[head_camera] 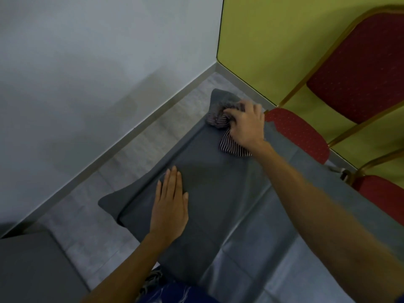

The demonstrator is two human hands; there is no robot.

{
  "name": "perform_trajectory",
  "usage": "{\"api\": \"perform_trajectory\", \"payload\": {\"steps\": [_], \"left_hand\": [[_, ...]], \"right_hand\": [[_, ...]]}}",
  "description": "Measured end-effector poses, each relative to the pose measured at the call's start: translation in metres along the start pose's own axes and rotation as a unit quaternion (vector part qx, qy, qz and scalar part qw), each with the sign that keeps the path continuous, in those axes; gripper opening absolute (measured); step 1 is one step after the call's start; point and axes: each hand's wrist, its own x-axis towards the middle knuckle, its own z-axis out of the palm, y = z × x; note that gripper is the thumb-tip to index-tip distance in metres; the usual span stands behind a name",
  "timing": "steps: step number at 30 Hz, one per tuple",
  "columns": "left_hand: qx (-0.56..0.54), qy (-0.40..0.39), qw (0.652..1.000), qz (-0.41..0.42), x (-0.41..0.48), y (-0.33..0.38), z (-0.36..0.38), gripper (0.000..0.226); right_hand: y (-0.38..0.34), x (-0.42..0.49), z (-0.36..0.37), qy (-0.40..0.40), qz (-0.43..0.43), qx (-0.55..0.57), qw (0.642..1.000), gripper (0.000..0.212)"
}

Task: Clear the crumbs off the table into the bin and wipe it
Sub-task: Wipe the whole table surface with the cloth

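Since no crumbs show anywhere on the surface, judged step: wiping. Crumb-clearing is either done or the crumbs are too fine to see.

Near left: dull grey flat-topped block (32,265) standing on the floor. It could be the bin, but I cannot tell, as no opening or contents are visible.

Near centre: left hand (169,206) lies palm-down on the rectangular table draped in dark grey cloth (218,193), fingers straight and pressed together. Judged to be steadying the drape.

Far right corner of the table: right hand (247,125) grips a bunched rag with fine dark-and-white stripes (218,120), fingers curled over the wad. One flap trails out under the wrist toward the near side. The rag touches the tabletop at that corner.

Next move, judged: draw the rag back toward the near edge in overlapping passes, with the flat hand stopping the drape from sliding or wrinkling.

Right of the table: red padded chairs with gold metal frames (360,68), one seat just beside the table edge.
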Motion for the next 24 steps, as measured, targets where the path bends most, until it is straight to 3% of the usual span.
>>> {"api": "perform_trajectory", "payload": {"steps": [4,7,9,11,15,19,24], "left_hand": [[-0.002,-0.002,1.000,0.004,0.002,0.000,0.000,0.061],[-0.010,-0.006,1.000,-0.001,0.002,0.003,-0.004,0.060],[-0.030,0.003,1.000,-0.003,0.005,0.011,-0.011,0.059],[-0.054,0.016,0.998,0.010,0.013,0.025,-0.015,0.059],[-0.054,-0.005,0.998,0.010,0.027,0.044,-0.003,0.064],[0.017,-0.015,1.000,0.010,0.024,0.042,0.010,0.070],[0.017,0.009,1.000,0.006,0.026,0.045,0.011,0.063]], "right_hand": [[0.024,0.046,-0.010,-0.017,0.132,0.014,0.991,0.043],[0.026,0.054,-0.019,-0.008,0.231,0.097,0.968,0.046],[0.007,0.033,-0.023,0.034,0.197,0.122,0.972,0.041],[-0.023,-0.003,-0.025,0.069,0.109,0.142,0.981,0.035],[-0.072,-0.086,-0.003,0.009,-0.011,0.083,0.996,0.034],[-0.072,-0.123,0.027,-0.020,-0.047,-0.004,0.999,0.053],[-0.034,-0.085,0.017,0.008,-0.043,-0.002,0.999,0.047]]}}
